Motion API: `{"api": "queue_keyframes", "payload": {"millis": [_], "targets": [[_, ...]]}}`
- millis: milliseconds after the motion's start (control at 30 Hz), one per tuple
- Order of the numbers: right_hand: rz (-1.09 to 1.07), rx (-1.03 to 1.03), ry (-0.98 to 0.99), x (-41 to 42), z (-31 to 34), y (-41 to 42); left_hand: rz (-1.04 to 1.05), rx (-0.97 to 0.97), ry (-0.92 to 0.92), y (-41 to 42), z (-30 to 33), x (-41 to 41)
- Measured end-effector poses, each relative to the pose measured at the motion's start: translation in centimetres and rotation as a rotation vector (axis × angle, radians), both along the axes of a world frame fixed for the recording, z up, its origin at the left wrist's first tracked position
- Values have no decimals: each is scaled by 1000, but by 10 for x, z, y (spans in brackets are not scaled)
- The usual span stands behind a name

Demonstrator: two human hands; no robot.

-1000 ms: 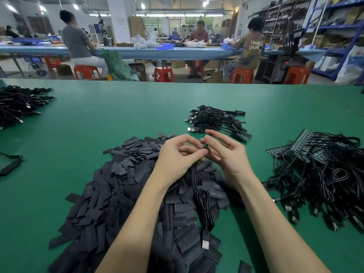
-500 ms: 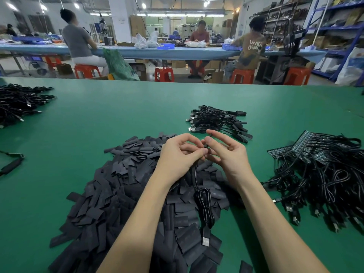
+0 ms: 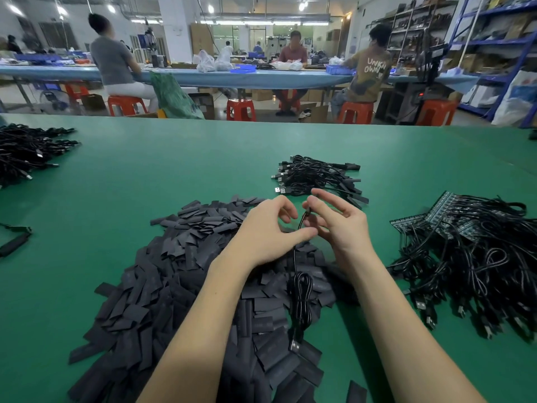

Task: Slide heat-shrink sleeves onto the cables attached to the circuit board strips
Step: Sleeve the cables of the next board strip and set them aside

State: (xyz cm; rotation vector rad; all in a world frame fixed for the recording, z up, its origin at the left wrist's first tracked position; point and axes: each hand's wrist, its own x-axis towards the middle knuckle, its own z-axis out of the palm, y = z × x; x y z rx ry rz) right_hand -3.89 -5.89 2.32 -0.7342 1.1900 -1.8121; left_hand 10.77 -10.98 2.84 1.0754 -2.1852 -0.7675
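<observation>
On the wide green table (image 3: 145, 175) sit the big things first. A heap of flat black heat-shrink sleeves (image 3: 186, 274) spreads out right under the person's arms. To the right lies a tangle of black cables with dark circuit board strips (image 3: 470, 251) on their ends. Farther back, past the hands, rests a smaller bundle of black cables (image 3: 316, 177); I think these are the done ones. Another black cable pile (image 3: 29, 152) sits far off at the left edge.

One thin black cable (image 3: 299, 295) runs up from its silver plug, near the person, through a little coil, to the spot between the two hands. Its long way points straight away from the person.

The left hand (image 3: 261, 231) has its fingers curled, and its thumb tip meets the cable. The right hand (image 3: 340, 225) holds the top end of the cable with the thumb and lower fingers, while the first finger and its neighbour stick out straight. I cannot see a sleeve in either hand, and I cannot see the strip.

Both hands are at the cable's top end, so a sleeve would have to go on from there and slide down toward the coil.
</observation>
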Motion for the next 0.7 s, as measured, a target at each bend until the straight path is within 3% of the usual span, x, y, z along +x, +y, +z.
{"api": "queue_keyframes", "payload": {"millis": [67, 133, 267, 433, 533, 700], "targets": [[-35, -25, -46, -6, 6, 1, -40, -17, -213, 5, 9, -2], [-64, -53, -83, -11, 12, 2, -160, 93, -313, 12, 15, -5], [-117, -93, -135, -22, 20, 7, -337, 315, -172, 21, 22, -8], [-196, -107, -233, -39, 16, 11, -284, 522, 56, 18, 26, -1], [-238, -64, -257, -50, 12, 11, -113, 322, 153, 3, 31, -7], [-276, 114, -243, -57, -3, 8, 51, -68, 121, -44, 49, -49]]}}
